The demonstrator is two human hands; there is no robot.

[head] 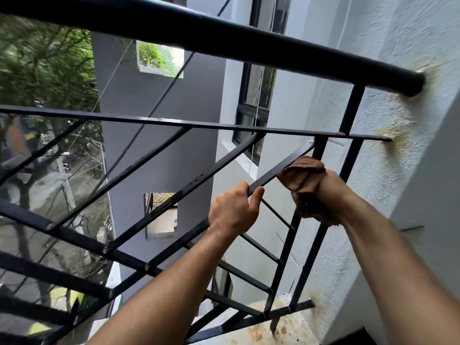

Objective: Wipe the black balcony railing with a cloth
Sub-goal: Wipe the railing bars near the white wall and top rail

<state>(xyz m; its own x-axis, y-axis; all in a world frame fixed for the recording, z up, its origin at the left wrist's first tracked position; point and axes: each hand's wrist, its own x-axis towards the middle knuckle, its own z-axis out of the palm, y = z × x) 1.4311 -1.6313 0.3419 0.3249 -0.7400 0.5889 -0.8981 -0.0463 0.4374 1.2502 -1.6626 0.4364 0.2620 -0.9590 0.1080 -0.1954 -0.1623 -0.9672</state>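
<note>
A balcony high above a street, white textured wall (388, 46) beside the black railing (224, 38).

The right hand (321, 195) is clamped on a brown cloth (302, 175), pressing it around the upper end of a slanted bar (219, 168); just below it on the same bar, the left hand (234, 210) curls closed, steadying. The wipe seems underway on this bar only; whether the bars farther from the hands and the top rail are done cannot be told.
</note>
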